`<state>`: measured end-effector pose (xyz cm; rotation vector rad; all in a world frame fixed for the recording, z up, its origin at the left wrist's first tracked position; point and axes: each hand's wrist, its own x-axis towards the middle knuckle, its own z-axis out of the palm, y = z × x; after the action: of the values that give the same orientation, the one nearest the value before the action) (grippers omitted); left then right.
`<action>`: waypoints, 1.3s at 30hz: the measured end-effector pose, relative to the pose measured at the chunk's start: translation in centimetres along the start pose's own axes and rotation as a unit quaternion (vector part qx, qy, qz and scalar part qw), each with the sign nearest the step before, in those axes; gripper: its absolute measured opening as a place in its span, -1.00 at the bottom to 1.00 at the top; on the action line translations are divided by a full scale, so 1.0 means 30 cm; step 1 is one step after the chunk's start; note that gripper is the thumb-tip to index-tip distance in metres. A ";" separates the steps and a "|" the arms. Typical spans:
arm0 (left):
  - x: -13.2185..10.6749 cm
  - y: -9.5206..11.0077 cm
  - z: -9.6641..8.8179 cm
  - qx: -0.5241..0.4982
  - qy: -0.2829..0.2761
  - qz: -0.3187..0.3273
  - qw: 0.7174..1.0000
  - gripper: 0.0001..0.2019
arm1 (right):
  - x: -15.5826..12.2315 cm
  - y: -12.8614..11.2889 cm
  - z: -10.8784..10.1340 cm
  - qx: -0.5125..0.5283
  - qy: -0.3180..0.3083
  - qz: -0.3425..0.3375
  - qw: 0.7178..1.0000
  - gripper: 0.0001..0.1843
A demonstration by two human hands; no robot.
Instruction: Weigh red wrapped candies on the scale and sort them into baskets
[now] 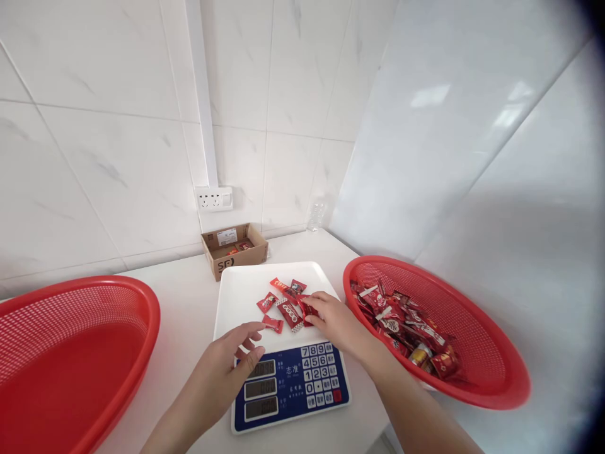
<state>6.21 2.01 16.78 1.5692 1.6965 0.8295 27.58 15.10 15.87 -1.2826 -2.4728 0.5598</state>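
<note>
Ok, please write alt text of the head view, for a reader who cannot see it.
A person's right hand pinches a red-wrapped candy over the white pan of a digital scale, beside other wrapped candies; the left hand is open. Red baskets flank the scale, the right one holding many candies.

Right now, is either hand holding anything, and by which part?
The right hand appears to pinch a red-wrapped candy by its right side, the exact hold partly hidden; the left hand holds nothing.
</note>
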 end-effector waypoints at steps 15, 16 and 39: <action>0.002 -0.005 0.022 0.040 0.054 -0.006 0.998 -0.67 | -0.264 0.211 -0.086 -0.067 0.139 0.060 0.986 -0.55; -0.003 -0.009 0.016 0.049 0.066 -0.012 0.997 -0.66 | -0.278 0.227 -0.083 -0.069 0.134 0.067 0.986 -0.55; -0.015 0.015 0.019 0.224 0.058 0.009 0.973 -0.71 | -0.317 0.263 -0.071 -0.050 0.106 0.075 0.990 -0.47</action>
<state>6.95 1.61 16.85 1.8616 2.0617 0.5795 39.38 11.82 13.23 -1.4936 -2.2672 0.3174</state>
